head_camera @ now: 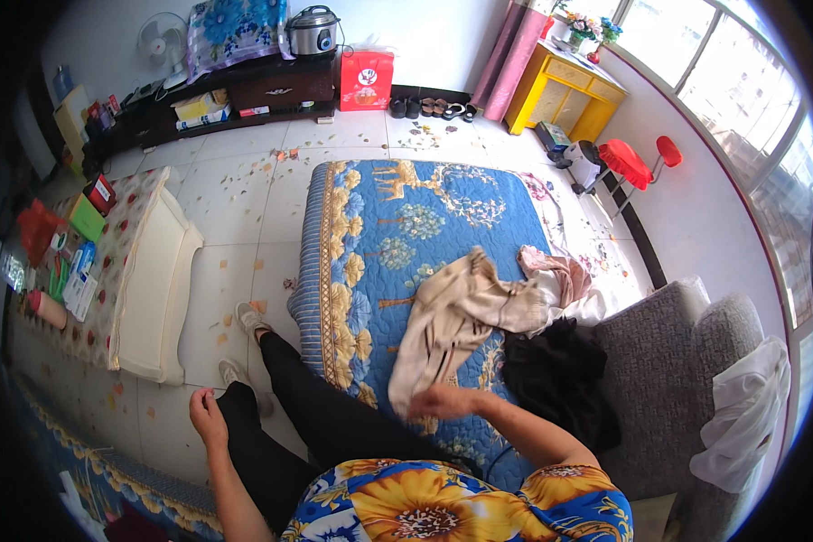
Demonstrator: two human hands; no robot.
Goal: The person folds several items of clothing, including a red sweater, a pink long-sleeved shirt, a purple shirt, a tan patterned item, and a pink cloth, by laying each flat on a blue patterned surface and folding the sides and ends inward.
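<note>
My right hand (447, 402), blurred, is at the near end of a beige garment (440, 318) with dark stripes. Whether its fingers grip the cloth cannot be made out. The garment lies crumpled on a blue quilted cover (352, 284) patterned with trees, flowers and deer. Beside it on the right is a black piece of cloth (555, 379). A pink and white cloth (561, 274) lies bunched just beyond. Over my leg hangs my left hand (210, 419), loosely curled, with nothing seen in it.
A low table (152, 298) to the left bears boxes and a pink bottle (46, 309). A grey upholstered seat (640, 379) stands at right, with white cloth (745, 413) over it. Scraps litter the tiled floor (230, 203). A red stool (624, 162) stands by the window wall.
</note>
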